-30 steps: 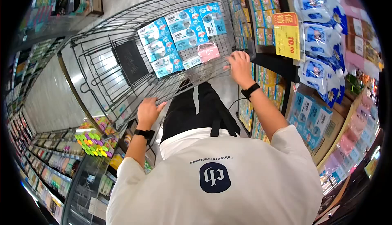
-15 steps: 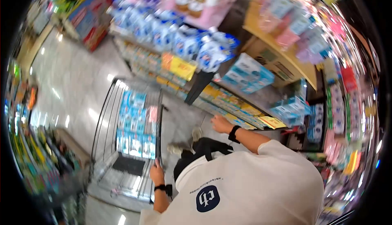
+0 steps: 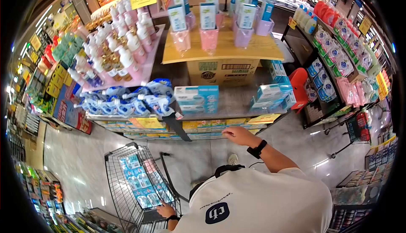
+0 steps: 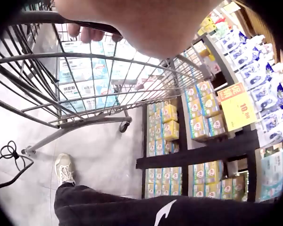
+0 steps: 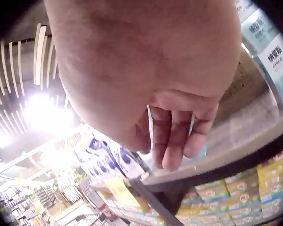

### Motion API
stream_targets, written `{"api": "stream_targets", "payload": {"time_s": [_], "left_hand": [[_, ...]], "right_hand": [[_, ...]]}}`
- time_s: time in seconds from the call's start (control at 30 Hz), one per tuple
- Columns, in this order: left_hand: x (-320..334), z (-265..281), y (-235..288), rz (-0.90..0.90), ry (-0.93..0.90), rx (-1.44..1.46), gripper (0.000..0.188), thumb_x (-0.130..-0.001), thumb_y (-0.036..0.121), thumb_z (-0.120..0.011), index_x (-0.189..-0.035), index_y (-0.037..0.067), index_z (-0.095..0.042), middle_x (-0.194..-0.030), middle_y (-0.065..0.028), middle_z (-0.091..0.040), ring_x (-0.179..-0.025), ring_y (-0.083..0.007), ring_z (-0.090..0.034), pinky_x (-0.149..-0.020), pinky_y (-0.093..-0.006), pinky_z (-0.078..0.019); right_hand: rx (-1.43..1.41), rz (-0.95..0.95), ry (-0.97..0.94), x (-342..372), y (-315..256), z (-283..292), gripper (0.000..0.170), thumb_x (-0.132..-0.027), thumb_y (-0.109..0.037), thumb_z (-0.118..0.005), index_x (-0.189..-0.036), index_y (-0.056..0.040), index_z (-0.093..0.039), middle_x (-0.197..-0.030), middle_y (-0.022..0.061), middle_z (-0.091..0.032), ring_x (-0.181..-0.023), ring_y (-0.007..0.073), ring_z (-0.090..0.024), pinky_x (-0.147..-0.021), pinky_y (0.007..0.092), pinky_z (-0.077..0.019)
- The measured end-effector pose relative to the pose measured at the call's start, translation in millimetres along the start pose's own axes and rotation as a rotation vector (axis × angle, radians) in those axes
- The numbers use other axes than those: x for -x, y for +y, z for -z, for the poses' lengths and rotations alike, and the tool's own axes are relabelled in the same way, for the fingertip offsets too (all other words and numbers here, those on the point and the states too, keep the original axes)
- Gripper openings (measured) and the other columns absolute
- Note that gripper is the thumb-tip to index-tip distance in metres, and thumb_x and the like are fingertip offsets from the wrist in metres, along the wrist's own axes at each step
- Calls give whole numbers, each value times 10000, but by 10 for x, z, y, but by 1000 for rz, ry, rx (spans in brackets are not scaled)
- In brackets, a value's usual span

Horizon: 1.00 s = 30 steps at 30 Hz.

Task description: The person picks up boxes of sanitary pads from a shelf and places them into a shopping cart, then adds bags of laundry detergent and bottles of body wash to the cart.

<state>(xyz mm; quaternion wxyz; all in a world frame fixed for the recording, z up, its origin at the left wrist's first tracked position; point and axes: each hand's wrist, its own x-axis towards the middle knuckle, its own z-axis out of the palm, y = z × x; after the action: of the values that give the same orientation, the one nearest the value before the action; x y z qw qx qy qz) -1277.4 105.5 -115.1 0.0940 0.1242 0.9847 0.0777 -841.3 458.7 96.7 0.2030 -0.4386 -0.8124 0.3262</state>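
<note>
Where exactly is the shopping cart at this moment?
In the head view, the shopping cart stands at the lower left, on the person's left side, with the left hand on its rim and blue-and-white packs inside.

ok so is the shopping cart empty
No, the head view shows blue-and-white packs lying inside the shopping cart.

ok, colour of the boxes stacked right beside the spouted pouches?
The boxes are blue and white, clearest in the head view.
</note>
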Motion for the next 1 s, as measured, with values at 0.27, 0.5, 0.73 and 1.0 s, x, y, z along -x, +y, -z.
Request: {"api": "stream_targets", "payload": {"time_s": [0.27,0.5,0.73,1.0], "left_hand": [[133,383,1728,-621,228,455,356,-851,32,-585,-1190,-42,-505,-1089,-205,-560,-1005,-354,-555,-855,-448,-443],[1076,1767,4269,-1220,-186,815,262,-875,-37,-574,-1133,-4,-551,-952,-113,-604,-862,-231,-612,-782,-315,-495],[2081,2640,6032,-1688,-544,909,333,-869,12,-643,-1181,5,-527,-1065,-131,-573,-928,-244,-606,-808,-294,-508],[2623,2281,7815,-1805,-429,993,949,-729,232,-810,-1443,2,-228,-1201,-230,-563,-1125,-382,-562,-889,-453,-498]], "right_hand": [[-193,-2,380,-243,-19,1674,235,-936,-112,-590,-1158,-36,-612,-903,76,-661,-730,152,-607,-650,288,-487],[-399,140,770,-1088,103,2614,406,-862,-143,-698,-1224,-28,-555,-1015,49,-598,-863,134,-571,-714,265,-495],[-430,174,769,-1909,270,3220,689,-809,-189,-757,-1376,-15,-406,-1280,129,-525,-1206,215,-482,-934,339,-454],[-619,76,505,-2027,217,3267,800,-750,-272,-824,-1369,25,-414,-1290,153,-533,-1186,232,-512,-981,351,-427]]}}
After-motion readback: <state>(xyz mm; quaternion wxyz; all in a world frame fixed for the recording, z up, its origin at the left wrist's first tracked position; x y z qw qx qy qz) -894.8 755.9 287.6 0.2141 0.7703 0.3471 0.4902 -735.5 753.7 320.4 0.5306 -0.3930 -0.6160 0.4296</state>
